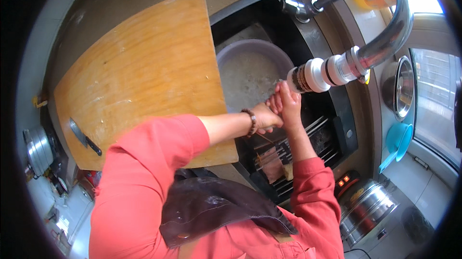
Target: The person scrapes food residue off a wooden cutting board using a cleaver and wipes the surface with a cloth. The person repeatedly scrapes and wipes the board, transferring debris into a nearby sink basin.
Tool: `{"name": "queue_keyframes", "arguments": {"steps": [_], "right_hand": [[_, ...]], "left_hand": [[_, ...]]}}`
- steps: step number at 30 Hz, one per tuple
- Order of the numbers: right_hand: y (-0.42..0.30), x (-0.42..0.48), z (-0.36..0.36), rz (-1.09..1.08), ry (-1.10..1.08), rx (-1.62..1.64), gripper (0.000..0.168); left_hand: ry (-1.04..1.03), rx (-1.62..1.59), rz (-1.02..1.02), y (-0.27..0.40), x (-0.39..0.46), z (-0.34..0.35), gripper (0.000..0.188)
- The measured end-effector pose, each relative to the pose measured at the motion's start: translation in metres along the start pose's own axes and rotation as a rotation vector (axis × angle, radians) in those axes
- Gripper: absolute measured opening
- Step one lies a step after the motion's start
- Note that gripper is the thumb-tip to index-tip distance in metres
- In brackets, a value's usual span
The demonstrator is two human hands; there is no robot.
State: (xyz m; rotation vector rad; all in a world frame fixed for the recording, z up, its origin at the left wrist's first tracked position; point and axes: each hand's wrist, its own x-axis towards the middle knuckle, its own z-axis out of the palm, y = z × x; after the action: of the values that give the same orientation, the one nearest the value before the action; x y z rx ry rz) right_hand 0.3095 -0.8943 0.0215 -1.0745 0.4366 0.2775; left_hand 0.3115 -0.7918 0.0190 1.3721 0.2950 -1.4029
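Observation:
Both hands meet just below the white filter nozzle (314, 75) of the faucet, over the near side of a basin. My left hand (267, 117), with a beaded bracelet at its wrist, is bent close against my right hand (288, 102). Wet skin shows on my right hand, and its fingers are curled. Overlap hides both palms, so whether anything is between them is unclear. The lilac basin (254, 43) holds cloudy water and stands in a dark sink (234, 29). A large wooden board (155, 67) covers the sink's left side.
A knife (80, 132) lies near the board's left edge. A metal rack (317, 127) in the sink carries a pinkish cloth (272, 165) and a sponge (288, 171). The curved faucet pipe (391, 38) arches at right. Beyond are a turquoise dipper (399, 141) and a steel pot (371, 210).

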Motion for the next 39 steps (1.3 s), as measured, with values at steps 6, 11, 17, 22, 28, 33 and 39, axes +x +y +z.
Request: {"name": "queue_keyframes", "arguments": {"steps": [6, 11, 17, 22, 28, 33, 39], "right_hand": [[0.001, -0.034, -0.007, -0.203, 0.392, -0.16, 0.016], [0.006, -0.092, 0.042, -0.398, 0.216, -1.462, 0.025], [0.033, -0.105, 0.121, -0.126, 0.058, -0.413, 0.028], [0.062, -0.085, 0.217, 0.075, -0.202, 0.361, 0.037], [0.136, -0.113, 0.337, -0.012, -0.207, 0.085, 0.024], [0.179, -0.133, 0.387, -0.005, -0.127, -0.005, 0.025], [0.237, -0.156, 0.44, 0.159, -0.118, 0.08, 0.027]], "left_hand": [[0.216, -0.026, 0.422, -0.02, -0.039, 0.019, 0.05], [0.381, 0.189, 0.7, -0.054, -0.074, -0.01, 0.053], [0.383, 0.084, 0.782, -0.092, -0.126, -0.073, 0.052], [0.329, -0.716, 1.044, -0.138, -0.203, -0.118, 0.037], [0.671, -0.392, 1.02, -0.219, -0.3, -0.18, 0.032], [1.804, -0.064, 0.657, -0.363, -0.344, -0.295, 0.05], [1.829, 0.072, 0.301, -0.381, -0.372, -0.333, 0.053]]}}
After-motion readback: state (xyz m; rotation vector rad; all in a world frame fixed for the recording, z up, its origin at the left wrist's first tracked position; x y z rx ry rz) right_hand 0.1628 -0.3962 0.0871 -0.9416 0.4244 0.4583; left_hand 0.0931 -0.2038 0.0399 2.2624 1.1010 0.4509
